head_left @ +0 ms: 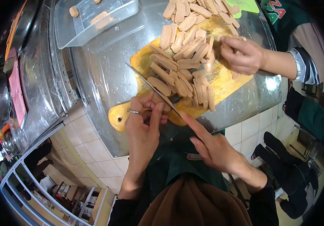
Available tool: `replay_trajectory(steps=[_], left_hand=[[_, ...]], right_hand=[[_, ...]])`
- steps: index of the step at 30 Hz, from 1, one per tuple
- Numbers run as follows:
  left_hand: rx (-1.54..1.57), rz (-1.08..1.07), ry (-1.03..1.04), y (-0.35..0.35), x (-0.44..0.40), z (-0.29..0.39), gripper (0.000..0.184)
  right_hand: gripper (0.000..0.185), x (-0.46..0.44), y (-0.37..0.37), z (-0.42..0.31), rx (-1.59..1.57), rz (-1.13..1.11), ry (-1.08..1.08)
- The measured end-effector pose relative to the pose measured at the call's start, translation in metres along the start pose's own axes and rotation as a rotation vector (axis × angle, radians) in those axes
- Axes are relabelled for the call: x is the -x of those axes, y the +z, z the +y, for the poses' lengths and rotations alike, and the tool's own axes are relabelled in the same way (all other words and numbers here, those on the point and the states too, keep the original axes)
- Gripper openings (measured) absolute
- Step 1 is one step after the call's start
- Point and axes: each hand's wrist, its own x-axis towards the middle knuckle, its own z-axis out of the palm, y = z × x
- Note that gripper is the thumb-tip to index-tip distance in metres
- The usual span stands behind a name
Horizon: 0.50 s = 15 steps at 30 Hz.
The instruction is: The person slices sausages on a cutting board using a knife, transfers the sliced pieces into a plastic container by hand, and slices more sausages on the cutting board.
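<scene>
Your right hand (218,148) is wrapped round a slim steel-bladed knife (150,86), index finger extended along it. Your left hand (142,124) curls just beside the blade, thumb near fingers — whether they pinch anything, I cannot tell. Tan oblong sausage pieces (187,63) lie heaped on the yellow wooden board (226,88).

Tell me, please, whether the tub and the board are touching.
Apart: the head view shows a stretch of table between the tub and the board.
</scene>
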Motion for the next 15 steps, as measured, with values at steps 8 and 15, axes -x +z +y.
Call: replay_trajectory(steps=[8,15], left_hand=[[0.049,-0.007,-0.002,0.0,-0.001,-0.004,0.023],[0.038,0.009,0.07,0.0,-0.002,-0.007,0.018]], right_hand=[[0.067,0.009,0.001,0.003,0.044,-0.042,0.075],[0.066,-0.002,0.001,0.002,0.134,-0.006,0.076]])
